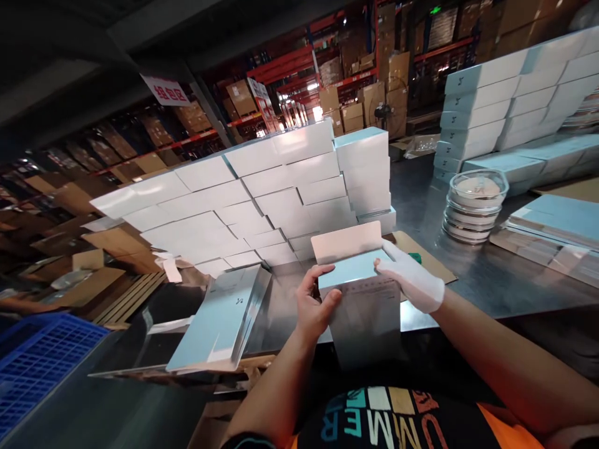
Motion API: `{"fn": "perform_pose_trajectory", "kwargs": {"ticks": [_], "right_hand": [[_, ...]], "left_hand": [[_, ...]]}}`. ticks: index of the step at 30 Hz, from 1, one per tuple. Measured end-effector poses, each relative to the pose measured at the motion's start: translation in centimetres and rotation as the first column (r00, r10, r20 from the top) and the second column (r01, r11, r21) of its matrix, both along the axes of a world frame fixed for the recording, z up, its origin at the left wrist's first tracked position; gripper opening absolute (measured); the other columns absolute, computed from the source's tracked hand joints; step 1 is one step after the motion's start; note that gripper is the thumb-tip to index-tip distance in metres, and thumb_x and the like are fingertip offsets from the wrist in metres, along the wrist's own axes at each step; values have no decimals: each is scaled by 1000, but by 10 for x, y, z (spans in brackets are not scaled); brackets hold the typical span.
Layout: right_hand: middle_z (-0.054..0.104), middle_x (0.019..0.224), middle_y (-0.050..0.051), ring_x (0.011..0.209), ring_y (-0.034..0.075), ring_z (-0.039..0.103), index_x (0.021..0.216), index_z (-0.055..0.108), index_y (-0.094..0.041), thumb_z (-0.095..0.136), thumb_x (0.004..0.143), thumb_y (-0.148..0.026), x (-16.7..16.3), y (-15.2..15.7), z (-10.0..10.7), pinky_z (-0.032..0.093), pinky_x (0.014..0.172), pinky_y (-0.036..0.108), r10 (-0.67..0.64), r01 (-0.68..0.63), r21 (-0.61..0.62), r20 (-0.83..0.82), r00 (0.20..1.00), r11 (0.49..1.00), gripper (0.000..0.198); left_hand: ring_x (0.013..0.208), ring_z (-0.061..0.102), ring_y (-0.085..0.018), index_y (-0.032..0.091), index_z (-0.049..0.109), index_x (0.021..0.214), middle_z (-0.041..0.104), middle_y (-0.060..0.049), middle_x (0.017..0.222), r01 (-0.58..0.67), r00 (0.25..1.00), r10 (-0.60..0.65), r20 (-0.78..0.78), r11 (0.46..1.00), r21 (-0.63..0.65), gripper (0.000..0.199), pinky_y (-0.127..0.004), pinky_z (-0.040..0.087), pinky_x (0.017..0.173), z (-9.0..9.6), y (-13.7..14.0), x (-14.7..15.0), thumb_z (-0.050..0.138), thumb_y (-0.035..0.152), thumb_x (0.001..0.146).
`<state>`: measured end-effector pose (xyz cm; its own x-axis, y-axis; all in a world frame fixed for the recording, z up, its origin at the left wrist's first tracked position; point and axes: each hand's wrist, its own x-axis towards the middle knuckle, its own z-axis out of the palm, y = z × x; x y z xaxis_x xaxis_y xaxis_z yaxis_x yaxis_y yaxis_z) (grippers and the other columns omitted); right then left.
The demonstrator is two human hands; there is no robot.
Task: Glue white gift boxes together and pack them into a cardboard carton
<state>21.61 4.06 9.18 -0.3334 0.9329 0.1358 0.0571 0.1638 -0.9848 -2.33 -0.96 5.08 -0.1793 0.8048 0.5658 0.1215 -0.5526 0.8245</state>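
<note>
A light blue and white cardboard box [365, 318] is held up in front of my body at the table's edge, one end toward the stacks with a pale flap [349, 242] standing up from it. My bare left hand [314, 302] grips its left side, thumb and fingers around the edge. In a white glove, my right hand [412, 277] holds the right side near the flap. To the left lies a pile of flat light blue box blanks [218, 321]. Behind the box in my hands rises a wall of stacked white boxes [285, 193].
Round clear-lidded containers [472, 218] are stacked on the dark metal table [412, 193] at right. Beside them lie more flat blue sheets [561, 215], with stacked boxes [482, 112] behind. A brown cardboard piece [433, 259] lies past my right hand. A blue plastic crate [47, 362] stands at far left.
</note>
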Motion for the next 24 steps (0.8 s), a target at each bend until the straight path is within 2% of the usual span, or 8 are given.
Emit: {"fn": "perform_pose_trajectory", "kwargs": {"ticks": [3, 6, 8, 11, 13, 16, 20, 24], "right_hand": [[80, 126, 11, 118, 30, 77, 147, 66, -22, 81, 94, -62, -1, -1, -4, 67, 102, 43, 41, -41, 38, -3, 999, 998, 68], [66, 159, 19, 148, 38, 65, 141, 69, -22, 95, 83, -68, 16, 5, -25, 62, 119, 52, 120, -129, 280, 50, 992, 951, 78], [57, 170, 19, 158, 37, 59, 136, 73, -24, 94, 89, -62, 26, 5, -37, 57, 126, 56, 117, -149, 424, 101, 988, 893, 64], [59, 171, 15, 160, 30, 58, 135, 78, -29, 80, 106, -48, 32, -4, -41, 53, 132, 54, 151, -180, 529, 99, 984, 829, 35], [61, 170, 12, 158, 27, 60, 138, 80, -32, 74, 110, -40, 31, -11, -36, 55, 131, 49, 177, -193, 553, 82, 981, 810, 29], [66, 165, 8, 154, 25, 64, 138, 83, -37, 74, 111, -35, 29, -16, -27, 57, 128, 44, 206, -210, 578, 74, 976, 789, 29], [72, 157, 5, 151, 24, 67, 137, 84, -42, 74, 110, -30, 32, -12, -24, 57, 128, 41, 231, -223, 597, 63, 971, 771, 31], [71, 159, 5, 151, 21, 66, 142, 82, -42, 74, 110, -27, 32, -6, -29, 58, 126, 37, 221, -228, 635, 91, 971, 738, 36]], "left_hand": [[109, 77, -28, 20, 78, 110, 76, -12, 122, -3, 997, 12, -75, 993, 120, 56, -35, 61, 90, -10, 4, 3, 90, 70, 88], [129, 76, -27, 26, 67, 116, 74, -9, 131, 13, 999, -20, 25, 964, 266, 45, -38, 59, 106, -20, 10, 4, 93, 54, 93], [125, 78, -25, 29, 63, 125, 76, -5, 121, 48, 996, -71, 57, 942, 333, 46, -39, 61, 106, -22, 12, 2, 93, 48, 96], [126, 77, -28, 27, 75, 125, 77, -8, 119, 131, 988, -91, -122, 917, 376, 37, -45, 63, 108, -19, 15, -5, 89, 49, 99], [130, 75, -30, 26, 82, 121, 78, -11, 123, 189, 970, -109, -217, 901, 390, 28, -50, 63, 112, -14, 15, -9, 86, 46, 102], [130, 75, -31, 28, 84, 125, 82, -11, 121, 210, 965, -116, -234, 877, 432, 25, -55, 63, 112, -8, 14, -9, 85, 41, 103], [125, 78, -31, 29, 85, 123, 85, -10, 115, 163, 968, -46, -246, 863, 478, 22, -56, 65, 107, -10, 13, -4, 85, 38, 103], [126, 78, -31, 29, 86, 122, 86, -11, 115, 213, 953, -88, -291, 877, 431, 27, -53, 66, 107, 0, 8, -18, 88, 43, 100]]}}
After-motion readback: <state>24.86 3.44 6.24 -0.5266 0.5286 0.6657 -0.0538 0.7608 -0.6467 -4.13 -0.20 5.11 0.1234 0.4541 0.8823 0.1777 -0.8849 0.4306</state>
